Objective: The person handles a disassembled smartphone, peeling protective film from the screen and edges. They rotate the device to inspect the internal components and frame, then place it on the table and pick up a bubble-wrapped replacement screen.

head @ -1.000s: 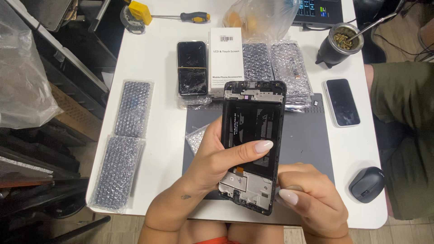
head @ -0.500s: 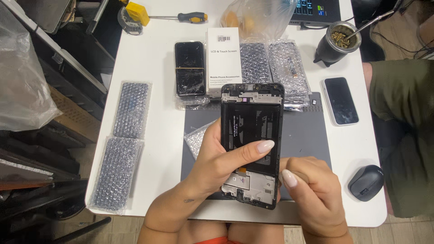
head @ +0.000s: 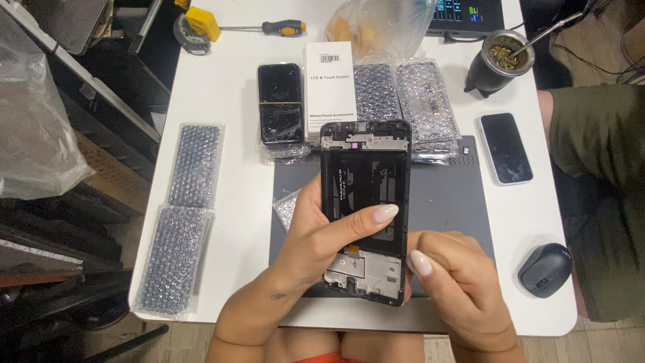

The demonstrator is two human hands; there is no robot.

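My left hand (head: 321,235) grips a black phone screen frame (head: 365,168), its inner side up, with my thumb laid across its middle. The frame is held upright above a grey work mat (head: 447,202). My right hand (head: 457,286) is curled at the frame's lower right edge, thumb tip touching the side; I cannot tell whether it holds a small tool. A bubble-wrap scrap (head: 289,205) lies on the mat behind my left hand.
On the white table (head: 222,101) lie a cracked black phone (head: 280,103), a white parts box (head: 329,84), bubble-wrapped packs (head: 195,165) (head: 173,259) (head: 426,101), a phone (head: 505,148), a mouse (head: 544,269), a cup with straw (head: 497,64), a screwdriver (head: 265,28). Another person's sleeve (head: 598,134) is at right.
My right hand has closed into a curl and shifted up against the frame's lower right edge. The frame has stayed in my left hand, barely moving.
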